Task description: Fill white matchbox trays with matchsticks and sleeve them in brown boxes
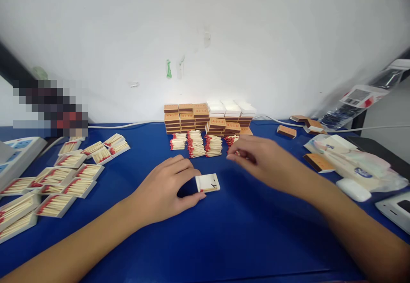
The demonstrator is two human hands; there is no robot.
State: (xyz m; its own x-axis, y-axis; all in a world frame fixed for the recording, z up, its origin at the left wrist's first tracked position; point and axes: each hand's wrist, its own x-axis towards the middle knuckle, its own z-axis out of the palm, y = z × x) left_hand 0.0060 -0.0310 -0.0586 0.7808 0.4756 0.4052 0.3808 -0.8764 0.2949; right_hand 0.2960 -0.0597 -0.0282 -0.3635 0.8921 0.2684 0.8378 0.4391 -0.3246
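Note:
My left hand (171, 187) holds a small white matchbox tray (206, 181) by its left end, between thumb and fingers, on the blue table. A few matches lie along the tray's near side, and dark marks show on its white bottom. My right hand (259, 153) is at the rightmost match pile (231, 139), thumb and forefinger pinched together; anything between them is too small to make out. Left of it lie more loose red-tipped matches, in a right-middle pile (213, 145), a tall pile (196, 144) and a left pile (178, 141).
Stacked brown matchboxes (181, 118) and white trays (232, 108) stand against the wall. Several match-filled trays (68, 161) lie at left. Loose matchboxes (286, 131), a tissue pack (361, 163), a white case (353, 190) and a bottle (361, 97) are at right.

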